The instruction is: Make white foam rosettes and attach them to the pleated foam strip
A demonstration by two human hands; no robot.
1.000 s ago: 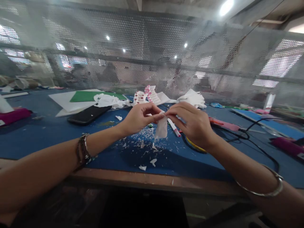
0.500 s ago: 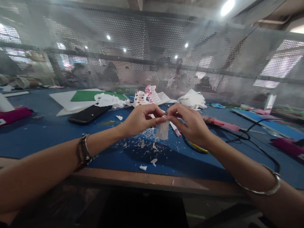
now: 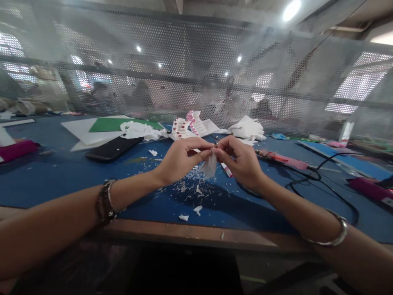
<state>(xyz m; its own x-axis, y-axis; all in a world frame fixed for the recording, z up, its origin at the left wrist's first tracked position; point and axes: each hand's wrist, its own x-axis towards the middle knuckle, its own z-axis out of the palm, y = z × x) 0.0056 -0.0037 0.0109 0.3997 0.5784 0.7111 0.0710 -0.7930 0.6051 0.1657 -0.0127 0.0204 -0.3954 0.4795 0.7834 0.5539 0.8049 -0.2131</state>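
My left hand (image 3: 179, 159) and my right hand (image 3: 239, 160) meet above the blue table (image 3: 55, 176), both pinching the top of a small white paper piece (image 3: 209, 167) that hangs between the fingertips. Under it lie several white paper scraps (image 3: 190, 188). A white marker with a red tip (image 3: 226, 169) rests on the table just behind my right hand. Each wrist carries a bracelet.
A black phone (image 3: 113, 148) lies at the left, with white and green sheets (image 3: 101, 126) behind it. Folded white paper shapes (image 3: 190, 125) and crumpled paper (image 3: 247, 128) sit at the back. A pink tool with a black cable (image 3: 294, 164) runs to the right. A perforated screen (image 3: 196, 73) closes off the far side.
Both hands have drawn slightly closer together and the paper piece has crumpled shorter between the fingertips. My right forearm has shifted a little to the left.
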